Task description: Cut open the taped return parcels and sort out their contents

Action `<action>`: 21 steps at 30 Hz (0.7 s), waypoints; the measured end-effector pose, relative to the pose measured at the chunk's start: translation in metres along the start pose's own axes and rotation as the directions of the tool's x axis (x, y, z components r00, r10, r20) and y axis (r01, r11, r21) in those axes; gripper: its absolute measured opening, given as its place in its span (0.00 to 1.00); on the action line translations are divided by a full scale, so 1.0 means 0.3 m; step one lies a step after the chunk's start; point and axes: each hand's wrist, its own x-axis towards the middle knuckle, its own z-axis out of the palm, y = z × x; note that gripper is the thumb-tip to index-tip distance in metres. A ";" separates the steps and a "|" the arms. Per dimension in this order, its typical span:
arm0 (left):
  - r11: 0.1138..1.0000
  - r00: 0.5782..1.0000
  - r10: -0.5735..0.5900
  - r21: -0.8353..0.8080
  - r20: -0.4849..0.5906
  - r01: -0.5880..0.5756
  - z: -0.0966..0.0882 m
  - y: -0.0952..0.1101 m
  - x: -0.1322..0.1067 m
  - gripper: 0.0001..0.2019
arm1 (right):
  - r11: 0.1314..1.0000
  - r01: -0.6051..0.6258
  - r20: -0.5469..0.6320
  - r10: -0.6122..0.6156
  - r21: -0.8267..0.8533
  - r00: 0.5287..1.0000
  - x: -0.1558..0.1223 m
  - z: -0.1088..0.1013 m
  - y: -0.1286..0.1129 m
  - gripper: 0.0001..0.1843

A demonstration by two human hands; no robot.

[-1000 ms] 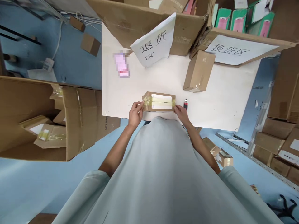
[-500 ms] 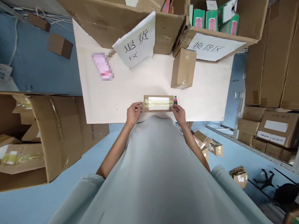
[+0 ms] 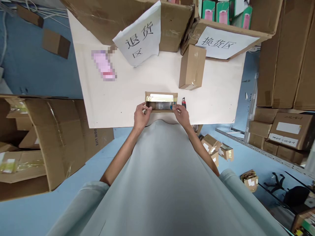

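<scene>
A small cardboard box (image 3: pixel 161 97) with a white label and yellowish tape lies on the white table (image 3: pixel 216 95) near its front edge. Its near flap is pulled open, and something packed in clear wrap shows inside. My left hand (image 3: pixel 141 115) grips the box's left end with curled fingers. My right hand (image 3: pixel 181 114) holds the right end the same way. A red and black utility knife (image 3: pixel 183 102) lies on the table just right of the box.
A taller sealed box (image 3: pixel 192 67) stands behind to the right. Two big cartons with paper signs (image 3: pixel 141 39) (image 3: pixel 225 43) line the table's back. A large open carton (image 3: pixel 46 137) sits on the blue floor at left; stacked boxes (image 3: pixel 283 131) fill shelves at right.
The taped top of the small box has come open: the near flap is now folded toward me, and the contents show. Both hands stayed at the box's ends.
</scene>
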 end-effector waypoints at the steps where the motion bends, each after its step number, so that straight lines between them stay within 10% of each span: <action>1: 1.000 1.000 -0.003 0.001 -0.002 0.003 0.001 -0.001 -0.003 0.08 | 1.000 0.019 0.011 -0.019 -0.004 1.000 0.000 -0.002 0.005 0.30; 21: 0.999 0.997 0.043 -0.008 -0.062 -0.043 0.020 -0.048 -0.013 0.16 | 0.730 0.471 0.417 -0.275 -0.495 0.866 0.242 -0.089 -0.045 0.29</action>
